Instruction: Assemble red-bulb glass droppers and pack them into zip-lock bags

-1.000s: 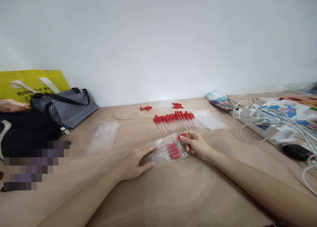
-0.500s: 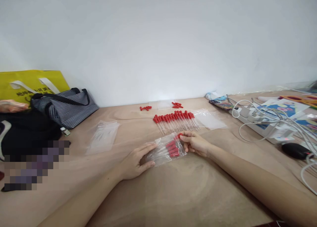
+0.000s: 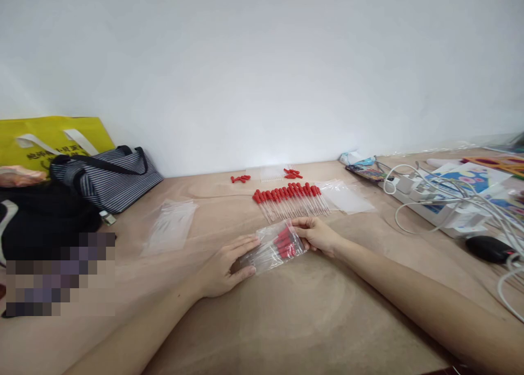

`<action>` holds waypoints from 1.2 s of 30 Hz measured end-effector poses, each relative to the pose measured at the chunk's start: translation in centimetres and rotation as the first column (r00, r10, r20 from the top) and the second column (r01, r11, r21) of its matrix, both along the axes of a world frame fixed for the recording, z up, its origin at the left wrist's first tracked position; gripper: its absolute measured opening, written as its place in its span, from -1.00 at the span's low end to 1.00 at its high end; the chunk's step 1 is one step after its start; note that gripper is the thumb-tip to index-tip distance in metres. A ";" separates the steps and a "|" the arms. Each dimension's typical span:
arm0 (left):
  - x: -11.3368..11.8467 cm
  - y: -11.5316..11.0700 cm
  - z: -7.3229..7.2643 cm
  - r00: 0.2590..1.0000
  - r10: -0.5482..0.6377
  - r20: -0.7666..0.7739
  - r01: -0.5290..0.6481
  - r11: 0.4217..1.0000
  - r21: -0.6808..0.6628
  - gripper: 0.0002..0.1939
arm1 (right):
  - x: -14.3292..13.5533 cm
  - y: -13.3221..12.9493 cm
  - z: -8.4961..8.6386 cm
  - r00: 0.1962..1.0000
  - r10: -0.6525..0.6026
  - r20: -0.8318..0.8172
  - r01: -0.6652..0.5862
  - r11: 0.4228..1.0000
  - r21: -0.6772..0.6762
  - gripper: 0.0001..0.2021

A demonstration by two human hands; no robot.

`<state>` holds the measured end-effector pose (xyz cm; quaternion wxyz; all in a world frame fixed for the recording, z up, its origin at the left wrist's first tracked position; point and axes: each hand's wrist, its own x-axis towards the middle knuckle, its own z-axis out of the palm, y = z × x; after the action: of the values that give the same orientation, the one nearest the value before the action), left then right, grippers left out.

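Observation:
A clear plastic zip bag (image 3: 266, 253) lies on the table in front of me, with several red-capped glass droppers (image 3: 286, 243) inside, red ends to the right. My left hand (image 3: 229, 266) grips the bag's left end, fingers along its upper edge and thumb at its lower edge. At the bag's right end, my right hand (image 3: 317, 234) pinches the upper corner beside the red rubber bulbs; its fingertips partly hide that edge. Just beyond the bag, a row of droppers (image 3: 289, 197) lies side by side, bulbs pointing away from me.
Flat clear bags lie at left (image 3: 172, 227) and right (image 3: 347, 196). Loose red bulbs (image 3: 240, 178) and glass tubes (image 3: 272, 173) are near the wall. A striped bag (image 3: 118, 178) and small bottle (image 3: 107, 218) stand left; a power strip (image 3: 429, 206) with tangled cables is right.
My right hand has moved slightly left and in toward the bag. The red bulb that showed at its fingertips now lies among the others in the bag. My left hand stays put.

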<state>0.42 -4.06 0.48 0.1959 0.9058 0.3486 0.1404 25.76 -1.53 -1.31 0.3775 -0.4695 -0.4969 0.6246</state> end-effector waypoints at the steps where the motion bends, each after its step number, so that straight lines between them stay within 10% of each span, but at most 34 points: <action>1: 0.0 0.0 0.0 1.000 0.003 -0.006 -0.002 1.000 0.003 -0.50 | -0.1 0.0 -0.1 1.000 -0.021 0.018 0.021 1.000 0.011 -0.81; 36: -0.1 0.0 -0.3 0.998 0.016 -0.063 -0.013 0.999 0.045 -0.50 | -1.1 -1.0 -0.1 0.993 -0.096 0.072 0.090 0.992 0.089 -0.71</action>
<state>0.27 -4.02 0.17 0.1635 0.9114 0.3577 0.1210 24.70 -2.51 -1.37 0.4070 -0.4989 -0.5147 0.5662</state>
